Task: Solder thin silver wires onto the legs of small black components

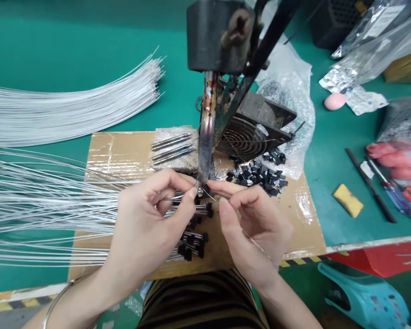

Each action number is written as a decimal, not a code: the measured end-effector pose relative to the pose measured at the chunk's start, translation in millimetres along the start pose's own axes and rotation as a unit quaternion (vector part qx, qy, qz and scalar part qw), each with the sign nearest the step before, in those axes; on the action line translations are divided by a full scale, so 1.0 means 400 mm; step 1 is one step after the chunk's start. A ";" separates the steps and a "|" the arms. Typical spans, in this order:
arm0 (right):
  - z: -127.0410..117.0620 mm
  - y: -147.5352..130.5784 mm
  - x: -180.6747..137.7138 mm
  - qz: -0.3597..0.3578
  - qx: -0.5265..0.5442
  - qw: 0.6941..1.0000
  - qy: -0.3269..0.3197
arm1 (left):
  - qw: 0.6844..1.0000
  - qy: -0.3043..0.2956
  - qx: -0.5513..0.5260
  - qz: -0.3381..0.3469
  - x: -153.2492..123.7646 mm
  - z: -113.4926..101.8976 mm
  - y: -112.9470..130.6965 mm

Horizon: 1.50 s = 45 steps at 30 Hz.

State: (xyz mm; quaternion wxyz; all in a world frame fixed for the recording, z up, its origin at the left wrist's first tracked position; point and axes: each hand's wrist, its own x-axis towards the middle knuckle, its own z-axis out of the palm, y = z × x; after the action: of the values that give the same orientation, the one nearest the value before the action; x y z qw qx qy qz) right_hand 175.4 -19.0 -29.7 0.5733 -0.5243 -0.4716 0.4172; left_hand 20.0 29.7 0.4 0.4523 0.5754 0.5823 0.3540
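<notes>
My left hand [147,224] is closed in a pinch on a thin white wire, its fingertips just left of the soldering iron tip [205,160]. A small dark part [205,189] sits right under the tip; whether it is joined to the wire I cannot tell. On the other side my right hand [250,228] pinches a thin strand of solder wire [210,196], whose end reaches toward the tip. The strand's tail runs across my right palm. Below the hands lie white wires ending in black connectors [193,244].
The soldering iron's dark holder [219,36] hangs overhead. A round-grilled fan [250,137] and loose black connectors [256,176] stand behind. Metal rods [173,148] rest on a pad. A white wire bundle [89,112] lies left; a yellow sponge [348,200] lies right.
</notes>
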 end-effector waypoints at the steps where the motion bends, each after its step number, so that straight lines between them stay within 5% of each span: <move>1: 0.000 0.001 -0.001 -0.002 0.000 1.000 0.000 | 1.000 0.000 0.001 0.002 0.000 -0.001 0.001; 45: 0.002 0.001 -0.009 -0.049 -0.064 0.997 0.008 | 1.000 -0.005 -0.005 -0.005 -0.007 -0.008 0.008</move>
State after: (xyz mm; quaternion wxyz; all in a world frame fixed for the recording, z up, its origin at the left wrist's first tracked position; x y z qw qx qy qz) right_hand 174.1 -22.2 -30.3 0.5623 -0.5396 -0.5178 0.3530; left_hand 17.7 27.7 4.8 0.4596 0.5716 0.5814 0.3520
